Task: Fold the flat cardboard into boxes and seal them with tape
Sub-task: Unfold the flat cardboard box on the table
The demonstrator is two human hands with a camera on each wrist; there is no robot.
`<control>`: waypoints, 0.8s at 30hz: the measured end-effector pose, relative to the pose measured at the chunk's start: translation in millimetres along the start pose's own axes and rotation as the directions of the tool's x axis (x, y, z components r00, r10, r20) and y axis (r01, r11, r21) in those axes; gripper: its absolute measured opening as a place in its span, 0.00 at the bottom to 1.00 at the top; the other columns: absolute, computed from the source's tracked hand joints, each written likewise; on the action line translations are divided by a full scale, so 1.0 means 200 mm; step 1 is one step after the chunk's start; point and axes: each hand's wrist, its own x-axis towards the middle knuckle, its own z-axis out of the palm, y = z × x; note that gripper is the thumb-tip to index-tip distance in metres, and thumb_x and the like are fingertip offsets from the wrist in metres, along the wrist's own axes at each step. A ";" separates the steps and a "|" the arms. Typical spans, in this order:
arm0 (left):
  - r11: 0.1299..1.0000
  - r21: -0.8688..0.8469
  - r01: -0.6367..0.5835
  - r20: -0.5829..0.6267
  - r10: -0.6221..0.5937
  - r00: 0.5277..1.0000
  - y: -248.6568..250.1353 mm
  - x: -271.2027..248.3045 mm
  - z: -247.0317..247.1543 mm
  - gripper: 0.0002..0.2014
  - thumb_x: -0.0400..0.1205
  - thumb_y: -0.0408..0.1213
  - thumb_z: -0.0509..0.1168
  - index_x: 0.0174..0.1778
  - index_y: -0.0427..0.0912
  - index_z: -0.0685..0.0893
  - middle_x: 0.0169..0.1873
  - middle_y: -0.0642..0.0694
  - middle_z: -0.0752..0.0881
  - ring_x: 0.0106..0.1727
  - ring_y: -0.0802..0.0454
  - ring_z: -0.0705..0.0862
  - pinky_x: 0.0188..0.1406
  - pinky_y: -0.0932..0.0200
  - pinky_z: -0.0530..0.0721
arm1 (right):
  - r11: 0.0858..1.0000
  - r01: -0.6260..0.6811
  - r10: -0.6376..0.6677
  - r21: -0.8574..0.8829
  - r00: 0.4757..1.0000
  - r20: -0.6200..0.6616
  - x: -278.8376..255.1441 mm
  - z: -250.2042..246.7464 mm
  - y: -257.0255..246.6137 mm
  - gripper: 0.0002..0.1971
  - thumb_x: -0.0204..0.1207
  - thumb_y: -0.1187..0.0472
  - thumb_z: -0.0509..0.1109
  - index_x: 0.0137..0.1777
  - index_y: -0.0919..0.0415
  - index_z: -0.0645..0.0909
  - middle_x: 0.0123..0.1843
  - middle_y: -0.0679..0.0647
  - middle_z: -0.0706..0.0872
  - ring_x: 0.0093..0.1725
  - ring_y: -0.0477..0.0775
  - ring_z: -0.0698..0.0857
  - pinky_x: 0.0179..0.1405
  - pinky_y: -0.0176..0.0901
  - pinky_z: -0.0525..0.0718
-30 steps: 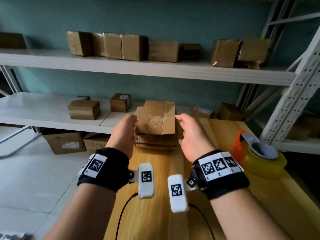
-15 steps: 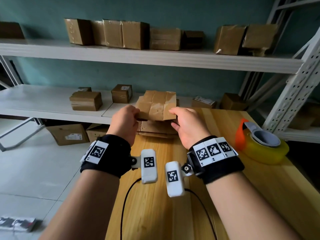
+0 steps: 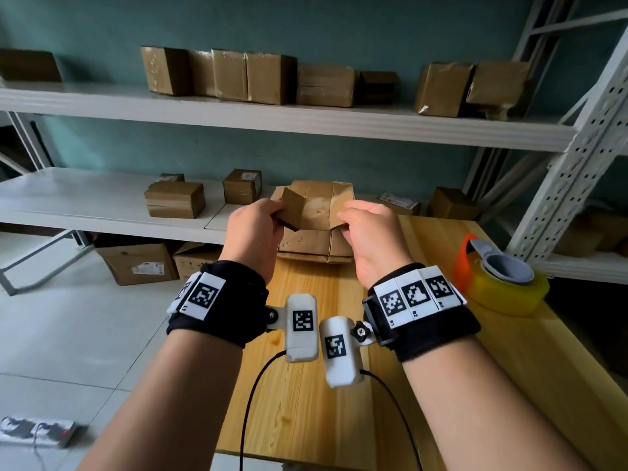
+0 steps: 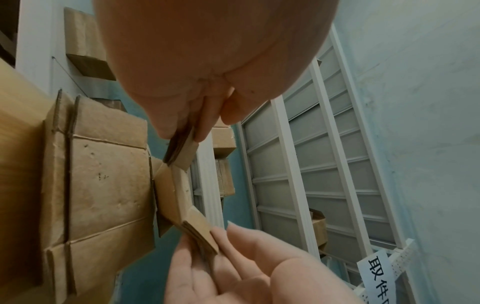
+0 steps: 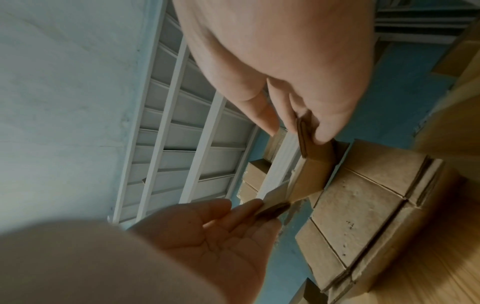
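A flattened cardboard piece (image 3: 316, 207) is held up just above the stack of flat cardboard (image 3: 311, 248) at the far end of the wooden table (image 3: 306, 402). My left hand (image 3: 277, 214) pinches its left edge, where a flap stands bent toward me. My right hand (image 3: 343, 220) pinches its right edge. In the left wrist view the left hand (image 4: 182, 133) nips the layered edge between thumb and fingers, and the cardboard (image 4: 176, 191) bows between both hands. From the right wrist, the right hand (image 5: 309, 129) pinches the other edge of the cardboard (image 5: 309, 176).
A yellow tape roll in an orange dispenser (image 3: 499, 280) sits on the table's right edge. White shelves (image 3: 306, 120) behind hold several sealed boxes. Cartons (image 3: 139, 263) stand on the floor under the left shelf. Cables trail from both wrist cameras over the tabletop.
Both hands went from reaching with spread fingers to pinching the top cardboard piece by its side edges. It has come up off the stack and its left flap has bent forward.
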 end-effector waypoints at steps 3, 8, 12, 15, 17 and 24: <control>0.996 -0.034 -0.085 0.026 0.086 0.996 0.04 -0.12 0.06 0.19 0.86 0.26 0.67 0.73 0.25 0.80 0.60 0.39 0.88 0.61 0.47 0.88 0.70 0.50 0.87 | 0.998 0.065 -0.066 -0.012 0.995 -0.077 -0.05 -0.05 -0.03 0.21 0.87 0.70 0.65 0.79 0.58 0.82 0.68 0.47 0.87 0.56 0.39 0.87 0.41 0.23 0.83; 0.998 -0.046 0.046 0.129 -0.040 0.991 0.09 -0.33 0.18 0.11 0.90 0.30 0.61 0.61 0.33 0.88 0.56 0.38 0.93 0.59 0.45 0.92 0.62 0.53 0.91 | 0.977 0.205 -0.189 0.054 0.957 -0.218 -0.16 -0.21 -0.08 0.24 0.84 0.69 0.70 0.80 0.57 0.81 0.75 0.50 0.86 0.53 0.36 0.89 0.42 0.23 0.86; 0.975 -0.166 0.151 0.279 -0.100 0.955 0.05 -0.51 0.21 0.11 0.91 0.35 0.60 0.61 0.36 0.86 0.58 0.35 0.92 0.58 0.40 0.92 0.65 0.45 0.88 | 0.960 0.234 -0.172 0.152 0.925 -0.338 -0.22 -0.36 -0.11 0.19 0.83 0.71 0.72 0.69 0.55 0.90 0.65 0.51 0.91 0.57 0.46 0.91 0.56 0.44 0.93; 0.962 -0.195 0.192 0.294 -0.129 0.947 -0.03 -0.60 0.20 0.09 0.92 0.34 0.59 0.51 0.39 0.84 0.57 0.37 0.91 0.55 0.39 0.91 0.62 0.44 0.88 | 0.957 0.172 -0.095 0.232 0.947 -0.308 -0.28 -0.47 -0.06 0.18 0.83 0.74 0.73 0.68 0.56 0.90 0.58 0.49 0.91 0.48 0.43 0.92 0.45 0.36 0.92; 0.961 -0.187 0.204 0.271 -0.149 0.951 -0.08 -0.63 0.18 0.08 0.91 0.33 0.60 0.50 0.40 0.83 0.56 0.36 0.91 0.55 0.37 0.90 0.59 0.44 0.91 | 0.962 0.104 -0.030 0.251 0.959 -0.282 -0.32 -0.55 0.00 0.18 0.81 0.75 0.74 0.65 0.56 0.92 0.59 0.51 0.91 0.52 0.48 0.93 0.50 0.42 0.94; 0.973 -0.090 0.214 0.138 -0.201 0.970 -0.16 -0.74 0.06 0.07 0.90 0.44 0.67 0.61 0.47 0.82 0.66 0.34 0.87 0.61 0.32 0.92 0.60 0.42 0.93 | 0.960 -0.070 0.119 0.269 0.978 -0.169 -0.37 -0.81 0.20 0.16 0.80 0.77 0.72 0.60 0.60 0.92 0.58 0.64 0.94 0.48 0.55 0.94 0.39 0.42 0.91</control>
